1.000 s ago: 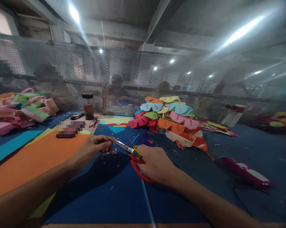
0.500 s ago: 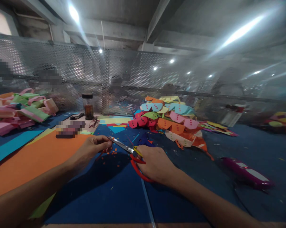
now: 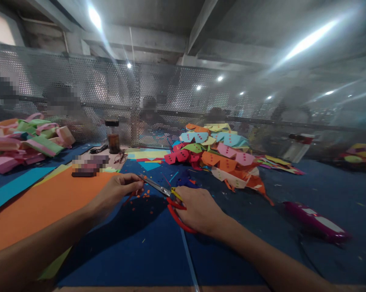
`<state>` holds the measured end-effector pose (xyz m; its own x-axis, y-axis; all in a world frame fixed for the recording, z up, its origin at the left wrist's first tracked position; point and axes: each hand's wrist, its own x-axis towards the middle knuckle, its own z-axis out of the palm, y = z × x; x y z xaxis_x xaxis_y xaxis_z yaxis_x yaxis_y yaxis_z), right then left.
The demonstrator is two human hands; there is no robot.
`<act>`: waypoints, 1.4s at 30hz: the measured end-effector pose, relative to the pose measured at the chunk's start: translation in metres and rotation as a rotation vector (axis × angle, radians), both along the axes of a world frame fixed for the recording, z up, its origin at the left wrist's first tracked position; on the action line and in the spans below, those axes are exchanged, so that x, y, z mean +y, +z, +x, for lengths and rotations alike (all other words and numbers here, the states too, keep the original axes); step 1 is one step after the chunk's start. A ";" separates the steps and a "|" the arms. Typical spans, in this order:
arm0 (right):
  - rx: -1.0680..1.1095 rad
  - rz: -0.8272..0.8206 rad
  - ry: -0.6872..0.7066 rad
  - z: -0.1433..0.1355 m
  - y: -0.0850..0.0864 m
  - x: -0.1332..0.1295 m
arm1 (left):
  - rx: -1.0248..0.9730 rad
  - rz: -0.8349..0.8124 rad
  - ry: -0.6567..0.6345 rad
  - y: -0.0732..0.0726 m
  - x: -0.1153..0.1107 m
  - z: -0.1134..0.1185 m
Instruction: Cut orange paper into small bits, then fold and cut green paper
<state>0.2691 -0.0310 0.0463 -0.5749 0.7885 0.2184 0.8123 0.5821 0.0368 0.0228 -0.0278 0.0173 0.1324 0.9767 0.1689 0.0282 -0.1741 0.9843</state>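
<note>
In the head view, my right hand (image 3: 201, 209) is wrapped round a pair of scissors (image 3: 161, 189) with red and yellow handles. The metal blades point left and end beside the fingertips of my left hand (image 3: 126, 184). My left hand is pinched on a narrow orange-red paper strip (image 3: 129, 198), mostly hidden by the fingers. Small orange paper scraps (image 3: 144, 196) lie on the blue tabletop (image 3: 134, 251) beneath the scissors. A large orange sheet (image 3: 52, 207) lies under and left of my left forearm.
Folded, dotted paper shapes (image 3: 225, 156) are heaped beyond my right hand. A purple device (image 3: 318, 223) lies at right. A dark-lidded jar (image 3: 112, 137) and a phone-like object (image 3: 88, 167) are at back left, near piled paper loops (image 3: 33, 140). A perforated screen (image 3: 164, 87) stands behind, people beyond it.
Both hands stay almost in place. The scissors' blades look slightly turned and catch less light than before.
</note>
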 end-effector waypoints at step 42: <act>-0.016 -0.026 -0.006 0.001 0.002 0.001 | -0.029 -0.056 -0.020 -0.001 0.001 -0.002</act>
<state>0.2701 -0.0305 0.0478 -0.5732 0.7975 0.1884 0.8154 0.5779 0.0344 0.0210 -0.0271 0.0164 0.1478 0.9819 0.1183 -0.0036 -0.1191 0.9929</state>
